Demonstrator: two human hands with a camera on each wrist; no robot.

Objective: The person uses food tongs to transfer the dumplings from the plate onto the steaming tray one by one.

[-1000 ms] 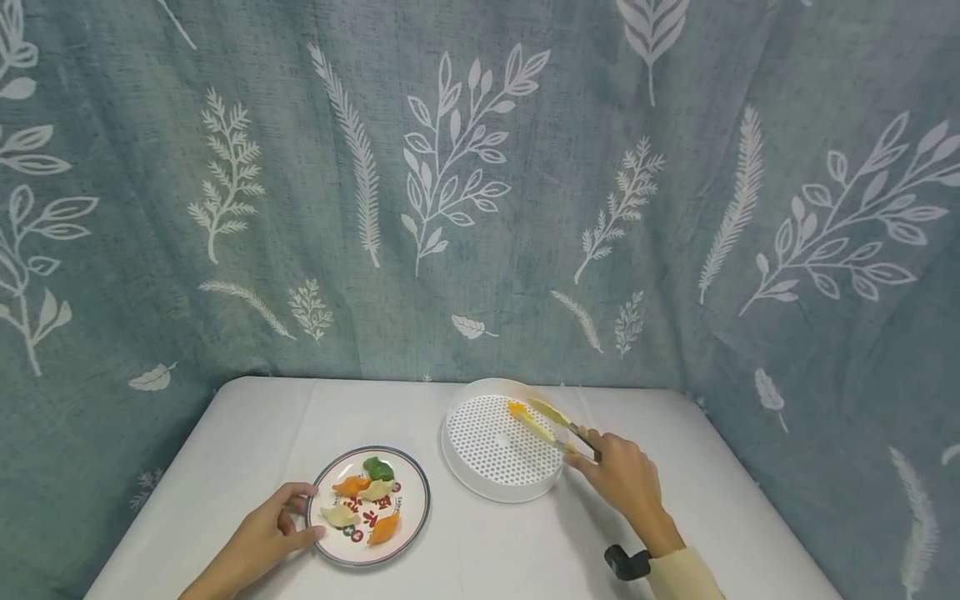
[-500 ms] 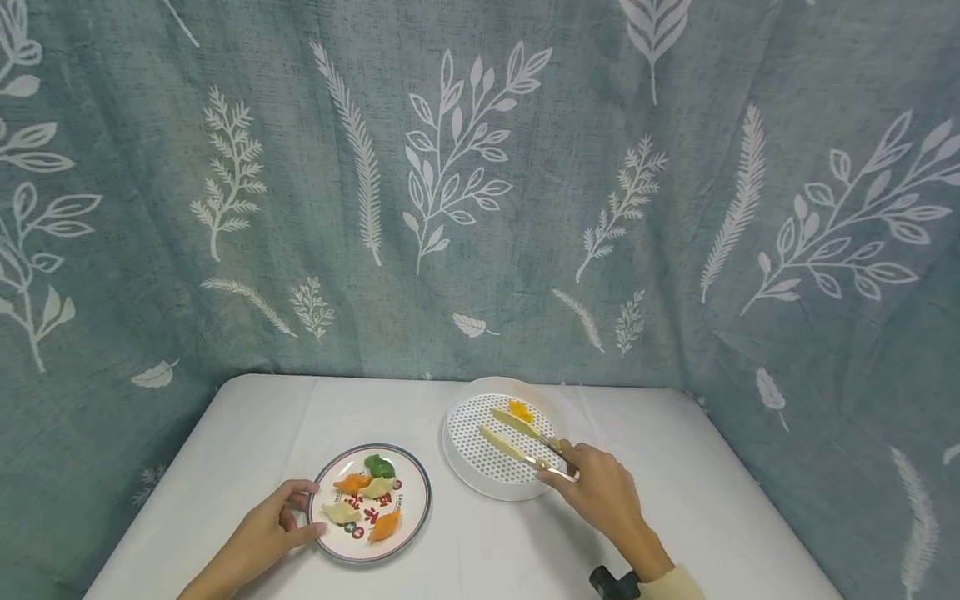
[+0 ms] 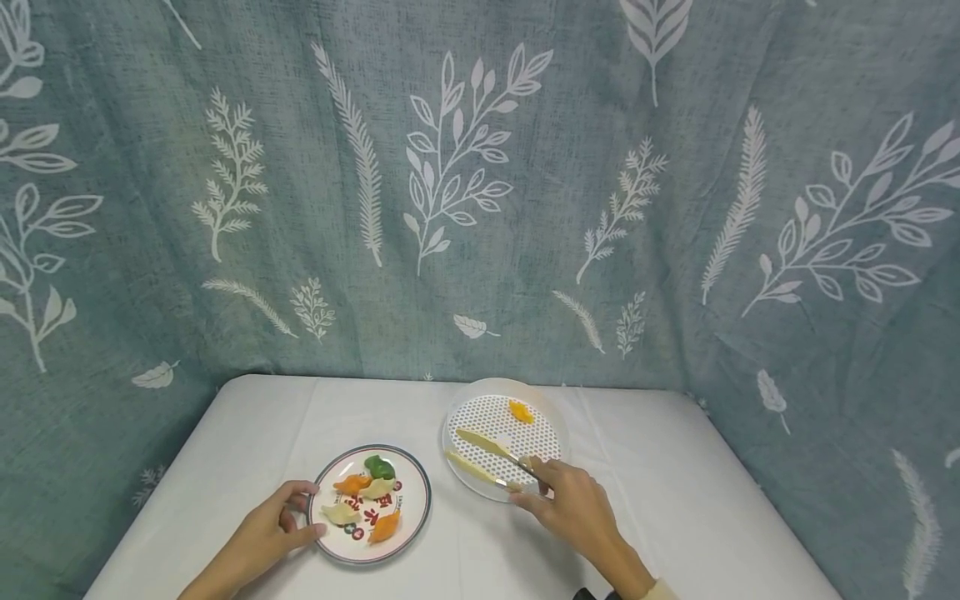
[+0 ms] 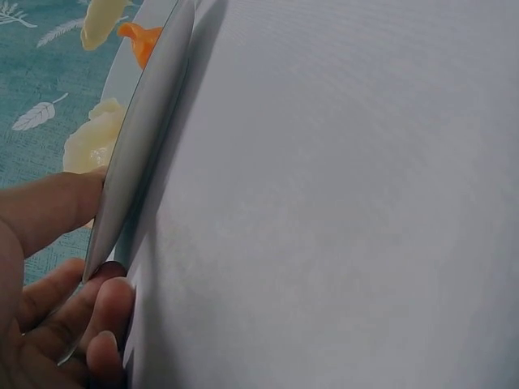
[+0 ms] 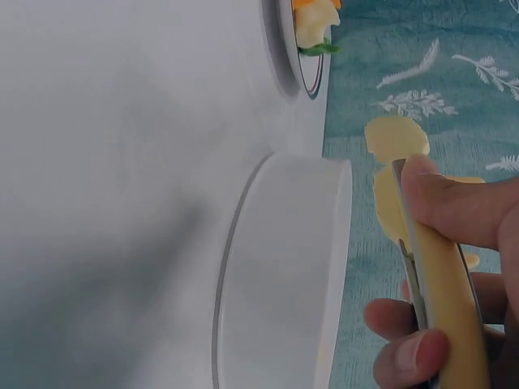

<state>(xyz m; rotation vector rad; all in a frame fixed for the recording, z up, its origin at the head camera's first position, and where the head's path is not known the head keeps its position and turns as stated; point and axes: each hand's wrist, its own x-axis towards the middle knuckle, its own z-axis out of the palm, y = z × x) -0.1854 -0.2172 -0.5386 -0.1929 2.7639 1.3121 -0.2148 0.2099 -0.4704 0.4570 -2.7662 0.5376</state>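
My left hand (image 3: pixel 266 527) pinches plate (image 3: pixel 412 490) by its rim. My right hand (image 3: pixel 576 507) grips spread tongs (image 3: pixel 489 445) over perforated tray (image 3: pixel 476 415), near far edge of bench (image 3: pixel 675 492).

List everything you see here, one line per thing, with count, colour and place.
plate: 1, white with dark rim and red print, left on the table
orange dumplings: 2, orange, on the plate
pale dumplings: 2, pale yellow, on the plate
green dumpling: 1, green, plate's far side
round tray: 1, white, perforated, right of the plate
small dumpling: 1, yellow-orange, in the tray's far part
tongs: 1, yellowish with metal, over the tray
table: 1, white
curtain: teal-grey, white leaf pattern, behind
left hand: 1, bare, gripping the plate's rim
right hand: 1, bare, cream sleeve, holding the tongs
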